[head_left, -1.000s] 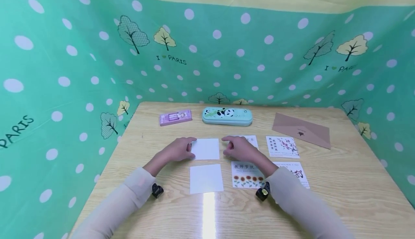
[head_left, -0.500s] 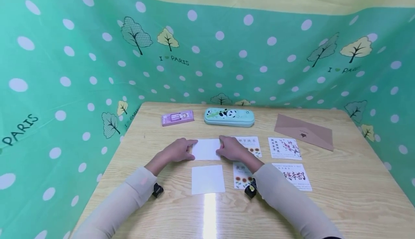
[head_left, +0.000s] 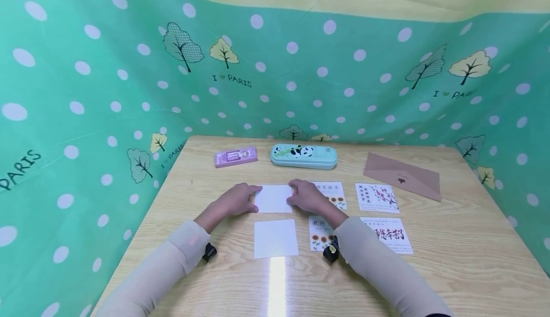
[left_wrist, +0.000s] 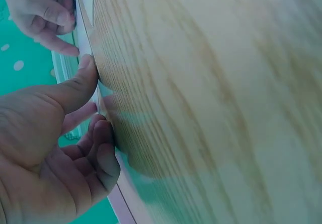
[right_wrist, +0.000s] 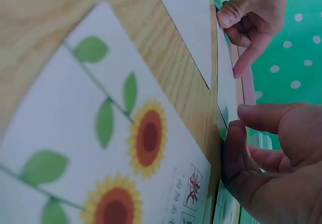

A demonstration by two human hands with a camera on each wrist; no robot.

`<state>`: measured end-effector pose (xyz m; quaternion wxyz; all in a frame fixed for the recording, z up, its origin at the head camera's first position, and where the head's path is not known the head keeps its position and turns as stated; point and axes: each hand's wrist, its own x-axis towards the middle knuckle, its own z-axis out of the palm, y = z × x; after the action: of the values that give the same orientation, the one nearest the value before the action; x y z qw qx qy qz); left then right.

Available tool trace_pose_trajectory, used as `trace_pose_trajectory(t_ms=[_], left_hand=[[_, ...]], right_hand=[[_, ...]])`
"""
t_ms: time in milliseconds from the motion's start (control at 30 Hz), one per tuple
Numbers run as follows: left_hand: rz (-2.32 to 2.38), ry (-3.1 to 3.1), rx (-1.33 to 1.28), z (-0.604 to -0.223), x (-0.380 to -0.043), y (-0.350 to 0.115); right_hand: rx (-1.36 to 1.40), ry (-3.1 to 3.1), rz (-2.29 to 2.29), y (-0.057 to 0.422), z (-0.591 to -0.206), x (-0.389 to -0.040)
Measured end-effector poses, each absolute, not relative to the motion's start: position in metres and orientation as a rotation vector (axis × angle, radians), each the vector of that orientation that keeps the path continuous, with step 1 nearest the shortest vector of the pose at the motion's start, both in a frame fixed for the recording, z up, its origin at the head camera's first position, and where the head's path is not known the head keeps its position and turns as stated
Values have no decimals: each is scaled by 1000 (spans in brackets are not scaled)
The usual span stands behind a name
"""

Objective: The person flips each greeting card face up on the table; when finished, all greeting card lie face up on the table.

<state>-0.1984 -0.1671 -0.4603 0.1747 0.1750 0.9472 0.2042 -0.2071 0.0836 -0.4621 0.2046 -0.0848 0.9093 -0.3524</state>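
Note:
In the head view a blank white card lies flat on the wooden table between both hands. My left hand holds its left side, forefinger at the far corner and thumb at the near one. On the opposite side my right hand holds the card the same way. The left wrist view shows the left thumb at the card's edge, with other fingers curled against the table. A second blank white card lies just in front. My right wrist passes over two sunflower cards, partly hiding them.
At the back stand a purple box and a mint pencil case with a panda. A brown envelope lies back right. Right of the sunflower cards lie a blossom card and a card with red writing.
My right hand has moved left and come to the card's right edge, uncovering more of the printed cards. The left hand has stayed at the left edge. The view has shifted slightly.

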Motion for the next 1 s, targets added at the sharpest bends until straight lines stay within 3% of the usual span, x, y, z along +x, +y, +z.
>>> trace_pose_trajectory(t_ms=[200,667,1000], left_hand=[[496,2728,526,-460,-197,-162],[436,2745,491,-458,-196,-164],[396,2740,548,-456,-195,-164]], right_hand=[[-89,2425,-1114,82,-462,-214],[-179,2596,-910,72,-461,-215],[5,2444,-1047,71,-458,-226]])
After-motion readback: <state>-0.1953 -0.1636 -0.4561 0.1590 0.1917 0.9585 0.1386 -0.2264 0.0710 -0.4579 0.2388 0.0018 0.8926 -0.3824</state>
